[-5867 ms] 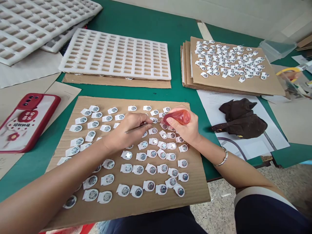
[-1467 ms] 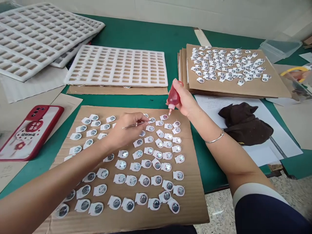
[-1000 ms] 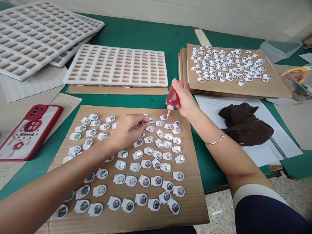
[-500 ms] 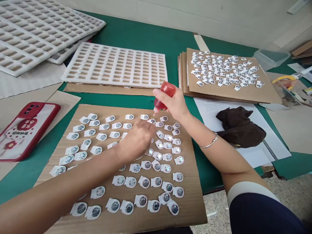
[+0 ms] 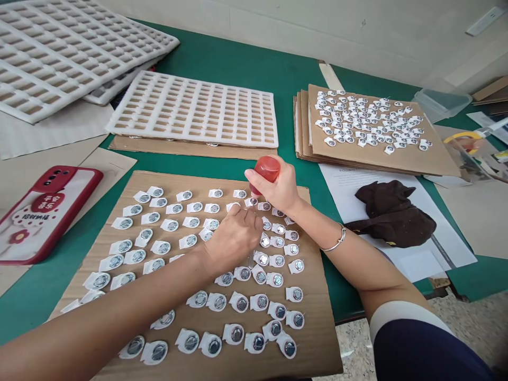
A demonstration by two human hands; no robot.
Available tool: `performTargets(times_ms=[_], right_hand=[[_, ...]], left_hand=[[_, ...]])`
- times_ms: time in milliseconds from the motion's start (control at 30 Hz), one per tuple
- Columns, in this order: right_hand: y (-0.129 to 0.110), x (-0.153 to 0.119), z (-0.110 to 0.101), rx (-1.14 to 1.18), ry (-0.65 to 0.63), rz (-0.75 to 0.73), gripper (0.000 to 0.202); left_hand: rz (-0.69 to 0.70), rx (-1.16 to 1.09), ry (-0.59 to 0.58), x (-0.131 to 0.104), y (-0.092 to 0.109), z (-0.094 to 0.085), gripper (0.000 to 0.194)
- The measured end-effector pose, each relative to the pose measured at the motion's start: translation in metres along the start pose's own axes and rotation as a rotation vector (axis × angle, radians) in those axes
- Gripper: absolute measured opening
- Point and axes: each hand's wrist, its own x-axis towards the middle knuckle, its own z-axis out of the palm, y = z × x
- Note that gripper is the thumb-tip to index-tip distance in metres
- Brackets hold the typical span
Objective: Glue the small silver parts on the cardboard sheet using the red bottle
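Note:
My right hand (image 5: 280, 188) is wrapped round a red squeeze bottle (image 5: 266, 168), tipped with its base up. The bottle's nozzle is now mostly hidden, pointing down at the small round parts. Beside it, my left hand (image 5: 238, 233) is closed over the cardboard sheet (image 5: 317, 333), with a thin metal tool (image 5: 251, 259) showing below the fist; its kind is hard to make out. Rows of small silver discs on white tabs (image 5: 238, 302) lie across the sheet. One such piece (image 5: 251, 202) sits right under the bottle, close to my left fingertips.
A white grid tray (image 5: 194, 108) lies on cardboard behind, with more grid trays (image 5: 79, 58) at back left. Stacked cardboard (image 5: 440, 159) at back right carries many similar discs. A red-edged phone (image 5: 51, 211) lies left; dark cloth (image 5: 397, 214) rests on paper at right.
The bottle has tipped more steeply and sits lower in the picture, its base turned toward me. Both hands appear slightly lower, and the whole view has shifted a little.

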Motion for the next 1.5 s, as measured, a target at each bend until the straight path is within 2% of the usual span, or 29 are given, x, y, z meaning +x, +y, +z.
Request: performTargets(times_ms=[400,900,1500], right_hand=[[0.005,-0.0002,0.0034,-0.049,0.066,-0.084,0.032],[0.0057,-0.0029,0.0036,-0.076,0.047,-0.144,0.03],[0.0081,-0.0024,0.0044,-0.055,0.069,-0.148,0.031]], left_hand=[[0.007,-0.008,-0.019,-0.0018,0.0011,0.0031,0.026],[0.019,-0.017,-0.007,-0.0016,0.0011,0.0025,0.025],[0.027,-0.034,-0.026,-0.0012,0.0002,-0.0005,0.029]])
